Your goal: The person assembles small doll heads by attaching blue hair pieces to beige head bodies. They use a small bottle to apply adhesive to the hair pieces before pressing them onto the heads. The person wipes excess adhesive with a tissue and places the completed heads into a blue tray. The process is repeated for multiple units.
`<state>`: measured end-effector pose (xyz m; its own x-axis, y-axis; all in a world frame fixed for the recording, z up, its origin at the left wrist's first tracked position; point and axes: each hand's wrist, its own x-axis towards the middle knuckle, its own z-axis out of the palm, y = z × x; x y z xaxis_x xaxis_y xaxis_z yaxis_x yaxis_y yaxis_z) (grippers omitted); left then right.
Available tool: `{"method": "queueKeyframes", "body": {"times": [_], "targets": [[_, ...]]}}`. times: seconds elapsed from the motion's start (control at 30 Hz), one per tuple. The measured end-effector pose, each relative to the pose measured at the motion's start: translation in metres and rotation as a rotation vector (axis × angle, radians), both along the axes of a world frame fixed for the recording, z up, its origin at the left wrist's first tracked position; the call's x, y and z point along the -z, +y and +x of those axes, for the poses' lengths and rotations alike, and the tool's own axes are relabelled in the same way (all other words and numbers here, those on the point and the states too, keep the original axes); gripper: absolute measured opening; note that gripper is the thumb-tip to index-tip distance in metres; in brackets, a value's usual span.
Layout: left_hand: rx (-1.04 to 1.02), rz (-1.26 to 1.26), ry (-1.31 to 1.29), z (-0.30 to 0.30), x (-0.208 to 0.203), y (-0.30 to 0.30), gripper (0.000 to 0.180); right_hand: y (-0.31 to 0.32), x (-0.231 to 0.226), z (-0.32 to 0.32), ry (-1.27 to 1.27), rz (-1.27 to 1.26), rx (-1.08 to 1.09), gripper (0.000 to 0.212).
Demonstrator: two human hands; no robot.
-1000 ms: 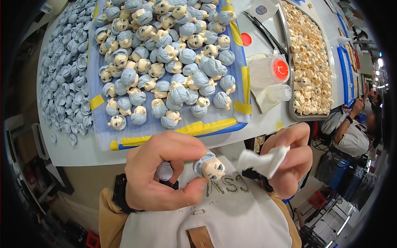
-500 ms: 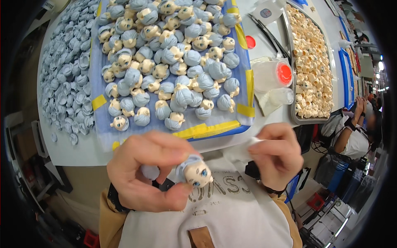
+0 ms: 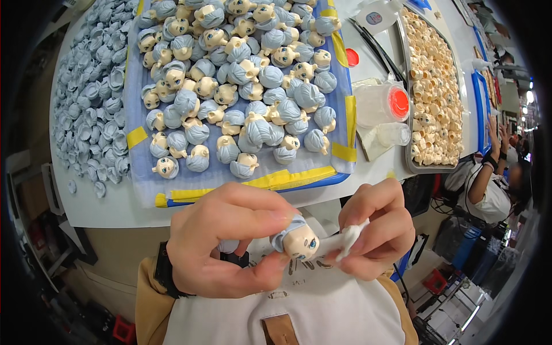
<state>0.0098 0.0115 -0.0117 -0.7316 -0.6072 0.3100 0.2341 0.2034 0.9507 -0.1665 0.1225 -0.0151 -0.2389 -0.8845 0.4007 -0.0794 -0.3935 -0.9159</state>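
Between thumb and fingers of my left hand is a small doll head with a painted face and a pale blue-grey hair shell on its left side. Another pale rounded piece, partly hidden, shows behind that hand's fingers. My right hand pinches a white cloth, and a strip of it reaches the right side of the doll head. Whether the strip presses on the face or only lies beside it, I cannot tell. Both hands are over my apron, in front of the table edge.
A blue tray edged with yellow tape holds many assembled doll heads. Loose blue-grey hair shells are heaped at left. On the right are a metal tray of beige parts, a red-lidded jar and black tweezers. A co-worker sits at far right.
My right hand has come left with the white cloth, closing the gap to the doll head. My left hand has shifted a little right, still holding the head.
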Motion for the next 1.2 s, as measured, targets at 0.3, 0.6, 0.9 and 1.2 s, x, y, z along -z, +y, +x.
{"method": "queueKeyframes", "body": {"times": [0.3,0.6,0.9,1.2], "targets": [[-0.045,-0.056,-0.103,0.001,-0.005,-0.001,0.036,-0.003,0.0,0.001,0.013,0.019,0.001,0.027],[-0.009,0.133,-0.201,0.003,-0.009,0.0,0.033,-0.005,0.006,0.0,-0.089,-0.055,-0.027,0.026],[-0.142,0.175,-0.092,-0.003,0.0,0.006,0.039,-0.001,0.006,-0.001,-0.099,-0.021,-0.027,0.024],[-0.058,0.126,-0.127,-0.001,-0.004,0.002,0.035,-0.003,0.006,-0.003,-0.033,-0.01,0.028,0.027]]}}
